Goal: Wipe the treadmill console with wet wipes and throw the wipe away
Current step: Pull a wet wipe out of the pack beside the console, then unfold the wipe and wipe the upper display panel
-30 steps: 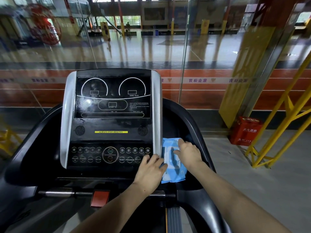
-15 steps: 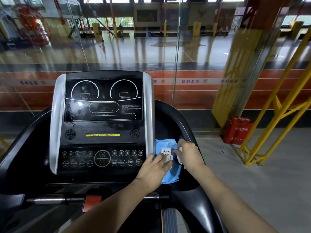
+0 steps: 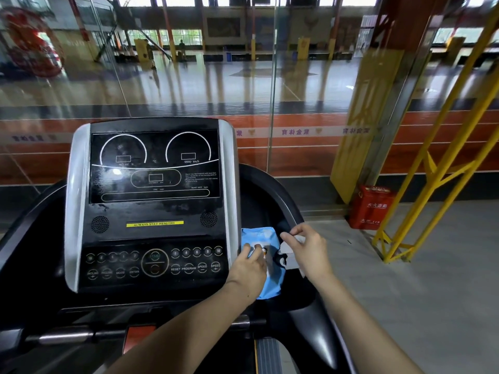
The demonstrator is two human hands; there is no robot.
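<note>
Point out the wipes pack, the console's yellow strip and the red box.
wipes pack (image 3: 260, 234): head view, blue top end.
yellow strip (image 3: 154, 224): head view, middle.
red box (image 3: 371, 209): head view, front face.

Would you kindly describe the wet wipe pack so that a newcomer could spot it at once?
Start at the treadmill console, the large black panel with silver side strips. Just right of its right strip, in the black side tray, lies the wet wipe pack, with the left hand resting on it and the right hand holding something white beside it. It is the only light blue, soft packet there.
</note>
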